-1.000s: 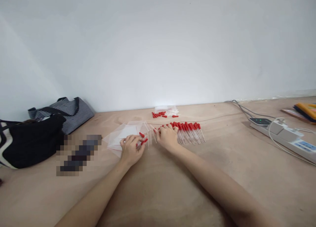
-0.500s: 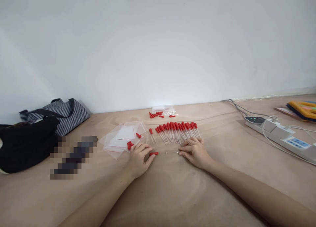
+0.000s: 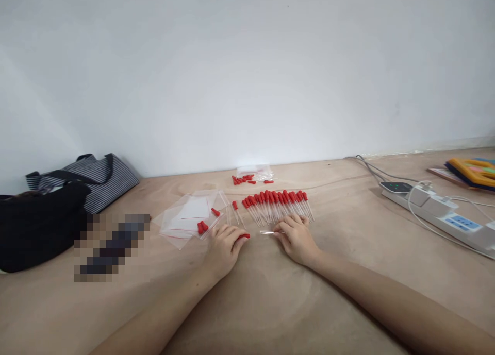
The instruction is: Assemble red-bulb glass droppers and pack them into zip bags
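Observation:
My left hand [image 3: 225, 248] pinches a red rubber dropper bulb [image 3: 244, 236], its end poking out past the fingertips. Facing it, my right hand [image 3: 297, 238] grips a clear glass dropper tube [image 3: 266, 233] whose free end points left toward the bulb. A small gap separates tube and bulb. Just beyond my right hand lies a row of red-topped droppers [image 3: 273, 198], side by side. One more red-topped dropper [image 3: 234, 205] rests left of that row, with bare glass tubes beside it. Loose red bulbs [image 3: 202, 226] lie near my left hand.
Clear zip bags [image 3: 181, 213] spread left of the droppers, a bulb on them. More red bulbs [image 3: 243, 180] sit by a small bag at the wall. On the right is a power strip [image 3: 460, 223] with cables; at left, a striped bag [image 3: 116, 177] and a black bag [image 3: 46, 231].
My left fingers have closed around the red bulb, which lay by the fingertips before. My right hand has moved slightly left and now grips the glass tube.

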A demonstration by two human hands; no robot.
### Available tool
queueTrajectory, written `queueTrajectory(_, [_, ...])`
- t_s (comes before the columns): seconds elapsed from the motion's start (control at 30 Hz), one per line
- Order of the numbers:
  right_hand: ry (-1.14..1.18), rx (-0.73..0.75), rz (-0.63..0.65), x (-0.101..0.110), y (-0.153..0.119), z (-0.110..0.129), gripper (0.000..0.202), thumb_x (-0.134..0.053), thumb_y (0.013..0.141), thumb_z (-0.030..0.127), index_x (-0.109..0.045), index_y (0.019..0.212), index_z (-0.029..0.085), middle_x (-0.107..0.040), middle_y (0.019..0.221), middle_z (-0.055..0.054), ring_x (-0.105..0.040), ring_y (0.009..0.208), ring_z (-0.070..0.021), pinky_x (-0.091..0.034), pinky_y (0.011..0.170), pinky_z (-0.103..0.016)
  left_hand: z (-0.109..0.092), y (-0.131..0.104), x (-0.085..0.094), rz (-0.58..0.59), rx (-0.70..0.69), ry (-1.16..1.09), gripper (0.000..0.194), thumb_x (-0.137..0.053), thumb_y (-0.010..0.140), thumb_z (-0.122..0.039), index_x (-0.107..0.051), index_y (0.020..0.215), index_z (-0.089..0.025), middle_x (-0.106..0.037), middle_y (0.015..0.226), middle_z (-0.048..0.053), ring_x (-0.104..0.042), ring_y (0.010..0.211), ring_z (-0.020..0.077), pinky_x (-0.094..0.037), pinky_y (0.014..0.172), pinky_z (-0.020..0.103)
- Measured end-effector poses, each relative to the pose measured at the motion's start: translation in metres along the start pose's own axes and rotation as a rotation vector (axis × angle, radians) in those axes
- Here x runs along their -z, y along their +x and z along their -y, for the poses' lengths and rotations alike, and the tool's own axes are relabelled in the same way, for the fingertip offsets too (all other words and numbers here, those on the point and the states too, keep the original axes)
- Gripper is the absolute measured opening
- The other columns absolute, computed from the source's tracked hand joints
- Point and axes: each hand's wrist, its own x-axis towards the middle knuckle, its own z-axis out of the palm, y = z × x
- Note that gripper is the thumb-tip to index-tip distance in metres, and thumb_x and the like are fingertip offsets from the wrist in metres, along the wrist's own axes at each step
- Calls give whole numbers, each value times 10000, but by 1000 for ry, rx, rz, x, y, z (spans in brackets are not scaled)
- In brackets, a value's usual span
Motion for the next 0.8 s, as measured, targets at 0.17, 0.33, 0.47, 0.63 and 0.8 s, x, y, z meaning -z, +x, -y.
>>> queueTrajectory(0.17, [26,12,1,3,-1,12,129,-441,829,195,-562,786,206,-630,795,1,-498,869,-151,-168,848,-357,-4,-3,-3,22,38,-49,162,-415,861,-266,-569,846,-220,-648,846,-6,-553,824,174,-293,775,359])
queueTrajectory(0.33, [62,40,17,3,-2,17,133,-436,834,202,-557,778,206,-633,775,6,-511,846,-140,-158,864,-358,-4,-5,-6,30,28,-58,161,-414,859,-280,-560,855,-215,-648,846,1,-554,820,173,-285,799,371])
queueTrajectory(0.47, [53,69,37,3,-2,17,152,-431,840,219,-577,796,208,-635,763,-5,-502,837,-148,-175,849,-353,-6,-4,-5,40,22,-44,179,-407,861,-301,-566,843,-220,-653,832,2,-554,810,175,-280,813,381])
queueTrajectory(0.63, [95,130,36,3,-3,15,196,-448,838,238,-627,912,264,-635,733,-8,-478,790,-150,-183,814,-353,-8,-4,-4,38,12,-65,180,-399,862,-271,-573,866,-225,-654,843,8,-555,827,181,-272,811,391])
queueTrajectory(0.8, [67,151,15,2,-4,17,199,-455,840,275,-644,901,275,-627,701,-6,-458,751,-142,-194,771,-340,-9,-4,-4,32,-3,-76,195,-403,854,-267,-592,846,-221,-654,798,12,-552,796,177,-275,832,395])
